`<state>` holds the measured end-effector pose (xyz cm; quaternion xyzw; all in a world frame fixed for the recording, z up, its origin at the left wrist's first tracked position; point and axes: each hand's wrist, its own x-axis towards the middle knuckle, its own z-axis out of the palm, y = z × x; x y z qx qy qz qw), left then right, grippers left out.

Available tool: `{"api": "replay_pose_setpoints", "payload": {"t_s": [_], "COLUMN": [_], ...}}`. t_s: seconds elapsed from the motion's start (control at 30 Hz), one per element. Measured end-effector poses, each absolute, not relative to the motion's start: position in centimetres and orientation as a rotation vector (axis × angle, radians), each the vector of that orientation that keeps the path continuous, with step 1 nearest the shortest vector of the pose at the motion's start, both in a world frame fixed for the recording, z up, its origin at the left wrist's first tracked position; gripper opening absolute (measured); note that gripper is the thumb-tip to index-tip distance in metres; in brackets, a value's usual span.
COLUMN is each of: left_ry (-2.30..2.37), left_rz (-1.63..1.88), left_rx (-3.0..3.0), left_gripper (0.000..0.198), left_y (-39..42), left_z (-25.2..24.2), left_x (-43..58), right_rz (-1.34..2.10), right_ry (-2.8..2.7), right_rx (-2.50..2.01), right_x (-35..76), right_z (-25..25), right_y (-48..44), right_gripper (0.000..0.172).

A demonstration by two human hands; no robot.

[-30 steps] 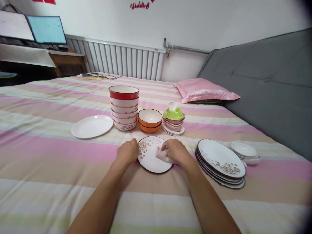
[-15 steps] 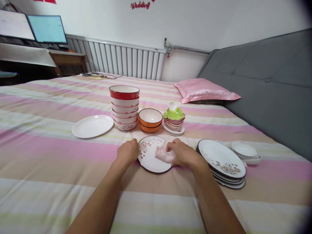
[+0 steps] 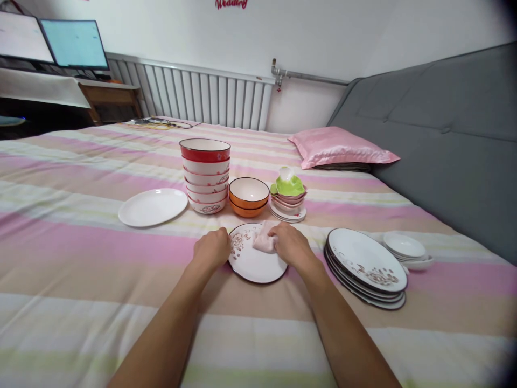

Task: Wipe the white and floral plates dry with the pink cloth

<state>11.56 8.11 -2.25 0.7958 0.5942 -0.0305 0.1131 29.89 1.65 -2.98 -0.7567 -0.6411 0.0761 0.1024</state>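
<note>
A white plate (image 3: 258,268) with a dark rim and brown flower print lies on the striped bedsheet in front of me. My left hand (image 3: 212,248) is closed on its left edge, the fingertips partly hidden by the hand. Pressed against the plate's upper right face is a pale pink cloth (image 3: 264,239), bunched in the closed fingers of my right hand (image 3: 291,245). Just beyond the plate stand two nested orange bowls (image 3: 249,206).
Behind are a tall stack of red-and-white bowls (image 3: 207,178), an oval white plate (image 3: 153,208) and green and pink leaf-shaped dishes (image 3: 288,188). To the right, a stack of flowered plates (image 3: 365,264) sits beside small white dishes (image 3: 404,245). A pink pillow (image 3: 343,146) lies farther back.
My right hand has slid the cloth a little up and to the left across the plate. The left hand stays at the plate's left edge. The view has tipped slightly downward.
</note>
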Motion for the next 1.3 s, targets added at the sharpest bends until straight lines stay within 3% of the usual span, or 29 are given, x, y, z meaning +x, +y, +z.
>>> {"api": "replay_pose_setpoints", "payload": {"t_s": [0.47, 1.07, 1.3], "left_ry": [1.74, 1.733, 1.74], "left_rz": [-0.117, -0.125, -0.124], "left_rx": [2.358, 2.387, 2.38], "left_gripper": [0.035, 0.03, 0.031], "left_y": [8.1, 8.2, 8.2], "left_z": [-2.4, -2.4, -2.5], "left_x": [11.6, 11.5, 11.5], "right_rz": [0.263, 0.72, 0.976], "right_ry": [-2.133, -2.297, -2.32], "right_rx": [-1.693, -1.221, -1.498], "right_x": [29.4, 28.3, 29.5], "right_z": [-5.6, -3.2, -1.2], "right_y": [3.4, 2.0, 0.3], "right_gripper": [0.063, 0.06, 0.056]}}
